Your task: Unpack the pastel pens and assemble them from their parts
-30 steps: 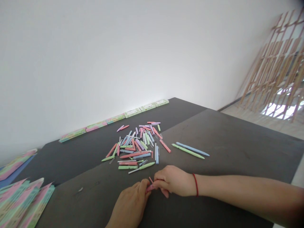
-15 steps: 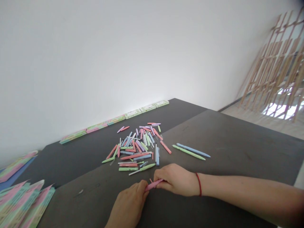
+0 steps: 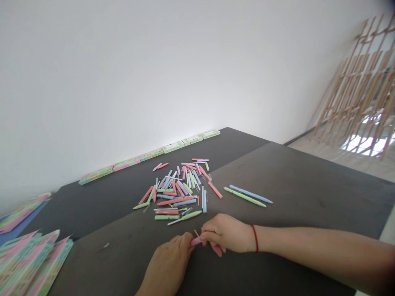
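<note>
A pink pen piece [image 3: 196, 241] spans the small gap between my two hands, low in the middle of the view. My left hand [image 3: 169, 261] is closed around its left end. At the other end, my right hand [image 3: 230, 233], with a red cord at the wrist, pinches it between thumb and forefinger while its lower fingers hang loosely below. A thin pink clip sticks up beside the piece; much of the pen is hidden by my fingers. Just beyond lies a pile of pastel pen parts [image 3: 175, 201], with a green barrel [image 3: 193, 215] nearest my hands.
A green pen [image 3: 245, 196] and a blue pen [image 3: 251, 194] lie side by side on the dark table [image 3: 296, 181]. Flat pastel boxes [image 3: 174, 146] line the wall. More pastel packages [image 3: 33, 263] stand at the left. A wooden rack [image 3: 361, 82] leans at the far right.
My right fingers have moved along the pink piece, so less of it shows between my hands. The lower right fingers have opened downward. My left hand keeps its hold.
</note>
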Demonstrator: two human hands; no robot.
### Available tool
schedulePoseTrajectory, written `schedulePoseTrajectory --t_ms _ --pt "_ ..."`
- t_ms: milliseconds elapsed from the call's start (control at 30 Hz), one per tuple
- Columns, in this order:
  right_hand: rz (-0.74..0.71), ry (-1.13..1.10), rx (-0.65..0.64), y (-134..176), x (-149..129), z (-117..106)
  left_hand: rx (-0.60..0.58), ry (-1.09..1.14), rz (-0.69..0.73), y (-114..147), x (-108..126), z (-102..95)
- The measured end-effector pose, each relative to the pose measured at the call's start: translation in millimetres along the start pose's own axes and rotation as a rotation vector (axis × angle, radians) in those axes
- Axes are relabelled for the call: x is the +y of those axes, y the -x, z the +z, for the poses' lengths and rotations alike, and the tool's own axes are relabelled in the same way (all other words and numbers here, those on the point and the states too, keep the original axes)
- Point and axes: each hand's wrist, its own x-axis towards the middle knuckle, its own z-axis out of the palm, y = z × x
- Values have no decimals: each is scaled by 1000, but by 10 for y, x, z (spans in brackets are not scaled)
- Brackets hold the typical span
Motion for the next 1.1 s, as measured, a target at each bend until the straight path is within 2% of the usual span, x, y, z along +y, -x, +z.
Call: schedulePoseTrajectory --t_ms 67,233,567,833,1000,1100 --pt "-14 55 10 -1 7 -2 -5 15 -18 0 3 -13" --pt "-61 261 153 31 -26 -29 -21 25 -72 -9 13 -50" --pt "-68 177 53 -18 13 43 -70 26 -4 -10 82 -69" --pt "-215 396 193 30 -40 -34 -62 52 -60 4 54 -101" --pt "-86 393 175 3 3 30 -48 14 -51 -9 50 -95" --pt "-91 398 165 6 2 31 -34 -22 -31 -9 37 -81"
